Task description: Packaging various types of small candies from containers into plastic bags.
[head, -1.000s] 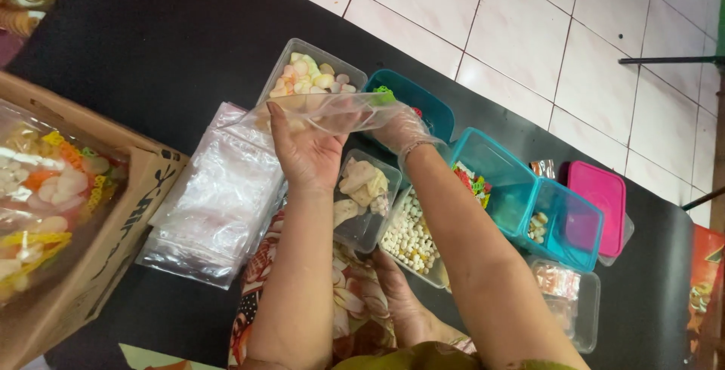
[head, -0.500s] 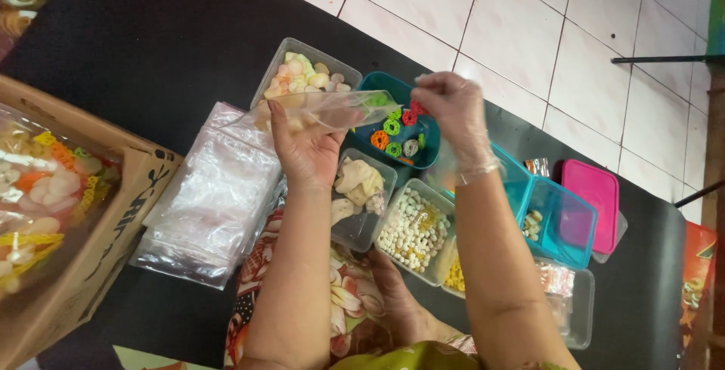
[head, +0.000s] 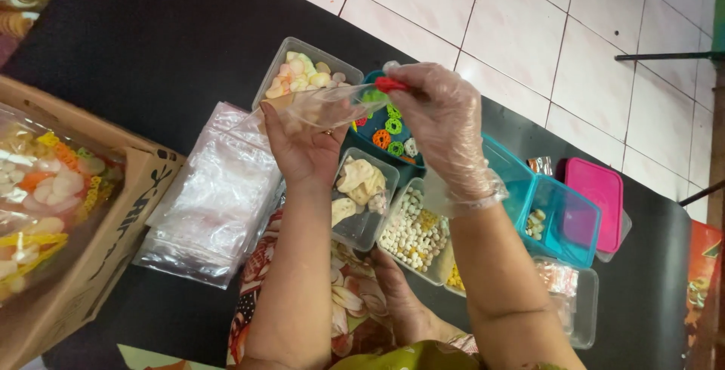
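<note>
A left hand (head: 302,147) gripped a small clear plastic bag (head: 317,107) by its lower edge, holding it sideways above a row of snack tubs set on a black mat (head: 136,53). The right hand (head: 442,121), covered by a thin clear glove, pinched a red cracker piece (head: 391,84) at the bag's mouth. Directly below lay a teal tub (head: 389,132) of bright ring-shaped crackers, with a clear tub of pale crackers (head: 302,75) at the far left and, nearer, a clear tub of beige chips (head: 364,196) beside a tub of small white balls (head: 411,230). To the right stood an open teal box (head: 555,215) and a pink lid (head: 596,192). A stack of empty plastic bags (head: 215,196) rested left of the forearm, next to a cardboard box (head: 75,219) holding filled packets.
</note>
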